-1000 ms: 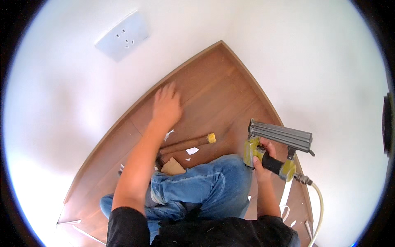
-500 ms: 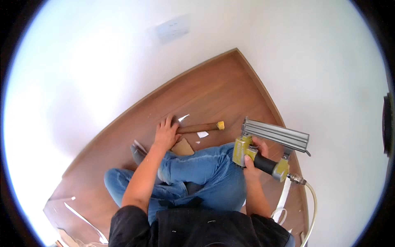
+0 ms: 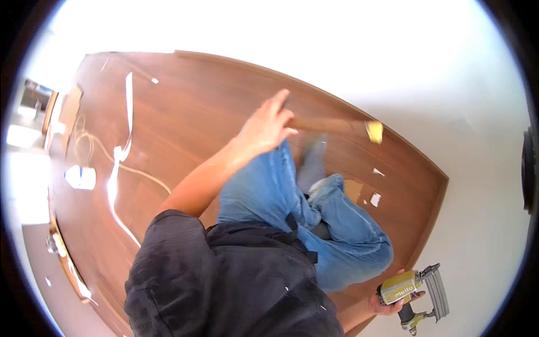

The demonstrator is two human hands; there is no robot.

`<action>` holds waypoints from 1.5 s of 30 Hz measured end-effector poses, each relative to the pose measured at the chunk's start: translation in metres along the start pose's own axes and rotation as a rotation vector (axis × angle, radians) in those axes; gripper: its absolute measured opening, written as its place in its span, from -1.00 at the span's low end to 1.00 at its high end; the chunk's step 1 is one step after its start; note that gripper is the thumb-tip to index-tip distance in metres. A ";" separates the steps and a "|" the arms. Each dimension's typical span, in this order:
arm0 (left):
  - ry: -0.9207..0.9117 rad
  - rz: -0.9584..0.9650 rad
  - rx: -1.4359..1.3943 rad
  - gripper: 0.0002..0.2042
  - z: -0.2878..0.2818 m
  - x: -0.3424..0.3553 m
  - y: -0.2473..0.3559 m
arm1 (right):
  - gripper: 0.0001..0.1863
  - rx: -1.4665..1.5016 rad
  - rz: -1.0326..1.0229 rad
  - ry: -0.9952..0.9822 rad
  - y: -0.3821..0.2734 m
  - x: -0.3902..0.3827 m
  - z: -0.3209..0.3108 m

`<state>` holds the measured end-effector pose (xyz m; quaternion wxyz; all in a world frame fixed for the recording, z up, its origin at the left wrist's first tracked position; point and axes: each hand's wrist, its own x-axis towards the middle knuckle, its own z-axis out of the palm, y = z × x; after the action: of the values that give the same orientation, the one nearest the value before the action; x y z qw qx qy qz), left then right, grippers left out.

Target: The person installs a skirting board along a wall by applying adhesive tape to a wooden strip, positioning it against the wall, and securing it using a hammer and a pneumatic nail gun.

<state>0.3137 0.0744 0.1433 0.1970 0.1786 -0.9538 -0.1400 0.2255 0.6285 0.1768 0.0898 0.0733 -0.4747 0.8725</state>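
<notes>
My left hand (image 3: 266, 124) is closed round one end of a brown wooden stick (image 3: 331, 125) with a yellow tip (image 3: 374, 131). The stick is lifted above the floor and smeared by motion, its tip pointing right towards the wall; whatever lies inside the palm is hidden. Down at the lower right, my right hand (image 3: 383, 305) grips a yellow-green pneumatic nail gun (image 3: 402, 287). Its grey magazine (image 3: 437, 292) faces away to the right, close to the wall. My legs in blue jeans (image 3: 269, 185) are folded between the two hands.
Brown skirting (image 3: 314, 87) edges the wood floor (image 3: 191, 106). A cardboard piece (image 3: 352, 191) and a white scrap (image 3: 375, 199) lie by my knee. To the left are a long white strip (image 3: 112, 191), a thin hose (image 3: 143, 174) and a white bottle (image 3: 80, 177).
My view has swung left, bringing the left floor into sight. My left hand has picked the wooden stick up off the floor. The nail gun, still in my right hand, now appears lower right.
</notes>
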 end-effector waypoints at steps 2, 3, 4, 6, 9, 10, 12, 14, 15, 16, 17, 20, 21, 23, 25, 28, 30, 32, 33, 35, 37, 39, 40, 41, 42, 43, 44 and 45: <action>0.053 -0.145 0.113 -0.60 -0.035 -0.043 -0.058 | -0.11 -0.035 0.112 -0.060 0.015 -0.011 0.007; 0.050 -0.225 0.132 -0.60 -0.062 -0.063 -0.093 | -0.11 -0.091 0.178 -0.089 0.008 -0.023 0.026; 0.054 -0.307 0.162 -0.60 -0.068 -0.085 -0.119 | -0.11 -0.081 0.186 -0.115 0.019 -0.023 0.025; -0.008 -0.429 0.178 -0.62 -0.072 -0.133 -0.172 | -0.16 -0.086 0.373 -0.237 0.041 -0.031 0.028; -0.143 -0.568 0.240 -0.63 -0.060 -0.165 -0.221 | -0.15 -0.094 0.504 -0.368 0.059 -0.034 0.078; -0.221 -0.601 0.297 -0.62 -0.056 -0.168 -0.234 | -0.17 -0.043 0.517 -0.360 0.063 -0.034 0.105; -0.282 -0.631 0.289 -0.60 -0.040 -0.153 -0.250 | -0.18 0.023 0.513 -0.307 0.071 -0.035 0.158; -0.355 -0.669 0.264 -0.57 -0.014 -0.152 -0.262 | -0.32 0.096 0.606 -0.209 0.102 -0.028 0.182; -0.362 -0.705 0.195 -0.56 -0.013 -0.150 -0.258 | -0.48 0.200 0.615 -0.352 0.120 -0.020 0.190; -0.273 -0.714 0.167 -0.54 -0.007 -0.162 -0.280 | -0.46 0.209 0.659 -0.228 0.146 -0.009 0.196; -0.270 -0.717 0.161 -0.54 -0.001 -0.159 -0.278 | -0.45 0.199 0.671 -0.196 0.164 0.003 0.200; -0.225 -0.611 0.154 -0.55 0.010 -0.137 -0.291 | -0.46 0.225 0.696 -0.043 0.219 0.038 0.210; -0.262 -0.616 0.204 -0.55 0.013 -0.129 -0.294 | -0.42 0.162 0.714 -0.052 0.233 0.049 0.200; -0.363 -0.561 0.161 -0.56 0.012 -0.096 -0.277 | -0.46 0.171 0.800 0.136 0.254 0.076 0.162; -0.327 -0.536 0.220 -0.58 0.017 -0.104 -0.290 | -0.46 0.139 0.818 0.186 0.274 0.071 0.144; -0.412 -0.564 0.183 -0.53 0.013 -0.088 -0.281 | -0.45 0.109 0.796 0.286 0.299 0.085 0.102; -0.420 -0.590 0.210 -0.52 0.013 -0.098 -0.285 | -0.45 0.043 0.788 0.371 0.307 0.077 0.118; -0.410 -0.584 0.180 -0.52 0.013 -0.091 -0.277 | -0.45 0.086 0.762 0.323 0.314 0.110 0.085; -0.403 -0.602 0.181 -0.54 0.014 -0.099 -0.279 | -0.45 0.070 0.761 0.297 0.320 0.112 0.082; -0.371 -0.623 0.199 -0.54 0.021 -0.117 -0.277 | -0.50 0.060 0.751 0.319 0.332 0.119 0.072; -0.336 -0.637 0.261 -0.52 0.019 -0.122 -0.271 | -0.50 0.064 0.739 0.389 0.345 0.121 0.070; -0.297 -0.664 0.153 -0.45 0.015 -0.121 -0.256 | -0.47 0.048 0.691 0.440 0.349 0.128 0.070; -0.280 -0.666 0.177 -0.45 0.006 -0.128 -0.256 | -0.47 0.073 0.703 0.432 0.355 0.129 0.069; -0.200 -0.677 0.178 -0.45 -0.005 -0.130 -0.250 | -0.48 0.085 0.668 0.408 0.361 0.142 0.059; -0.125 -0.692 0.179 -0.45 -0.017 -0.142 -0.246 | -0.49 0.093 0.638 0.387 0.367 0.149 0.054; -0.131 -0.774 0.240 -0.45 -0.028 -0.174 -0.249 | -0.49 0.094 0.645 0.457 0.368 0.142 0.061; -0.124 -0.846 0.304 -0.44 -0.042 -0.210 -0.255 | -0.49 0.129 0.658 0.458 0.377 0.145 0.058; -0.210 -0.900 0.407 -0.48 -0.056 -0.245 -0.261 | -0.49 0.152 0.628 0.440 0.390 0.157 0.046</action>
<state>0.6228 -0.0739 0.0244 -0.0186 0.5919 -0.8048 -0.0395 -0.0138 0.3949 -0.0829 -0.0876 -0.2579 -0.3774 0.8851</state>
